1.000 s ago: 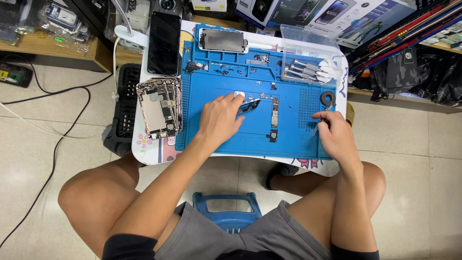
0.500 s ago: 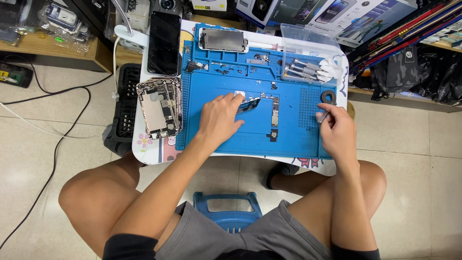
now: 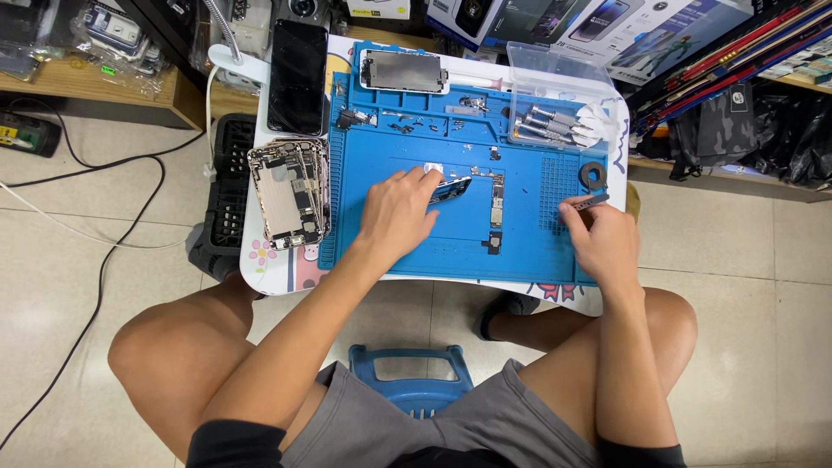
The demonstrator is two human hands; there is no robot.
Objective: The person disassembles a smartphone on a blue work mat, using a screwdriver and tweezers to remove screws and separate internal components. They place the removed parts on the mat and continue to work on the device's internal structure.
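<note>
Your small white table carries the wide blue rubber work mat, and everything else sits relative to that mat. Just off its left edge lies a stack of opened silver phone housings, circuit parts showing inside; beyond them, near the mat's upper left corner, a black glossy phone lies face up. In the tray moulded along the mat's top edge rests a grey metal screen plate, with tiny screws and brackets scattered beside it. At the mat's upper right corner a bundle of silver screwdrivers lies in front of a clear plastic box, and a small black ring sits just below them.

Your left hand lies palm down on the mat's middle, fingers spread, fingertips pressing a small dark phone part; its grip is flat rather than clenched. A narrow logic board lies just right of that part, untouched and in nobody's way.

Your right hand rests near the mat's right edge, grip pinched on slim metal tweezers, which point left.
</note>
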